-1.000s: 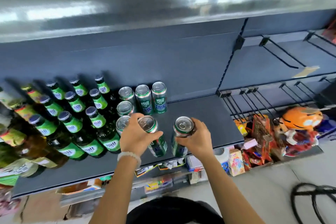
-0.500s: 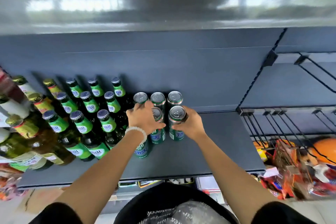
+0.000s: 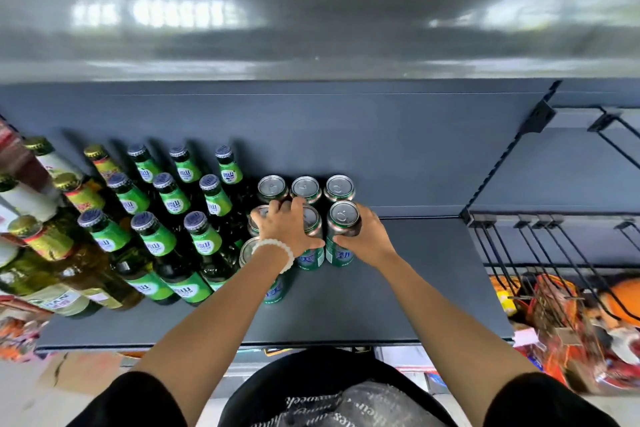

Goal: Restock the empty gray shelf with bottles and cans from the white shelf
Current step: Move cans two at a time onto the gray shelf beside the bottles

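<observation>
Right hand (image 3: pixel 363 236) fingers curled round the right can (image 3: pixel 343 232), thumb across its front, palm on its right side; can stands upright on the gray shelf (image 3: pixel 398 288), second row, right end of the can block. Left hand (image 3: pixel 287 229) draped over the middle can (image 3: pixel 311 239) of that row: thumb against its front at the side, fingers spread forward and loosely bent over the tops toward the back row of cans (image 3: pixel 306 186); grip looks like a hold on it, fingertip contact is hidden. White bead bracelet (image 3: pixel 275 253) on left wrist. Two more cans just left, partly under the left hand and wrist (image 3: pixel 249 253). Cans are green with silver lids; print is blurred, unreadable. Left of cans: green bottles (image 3: pixel 173 218) in rows, neck labels white-on-green, characters not legible. Far left: yellow-capped bottles (image 3: pixel 52 236), one label ends "AN".
</observation>
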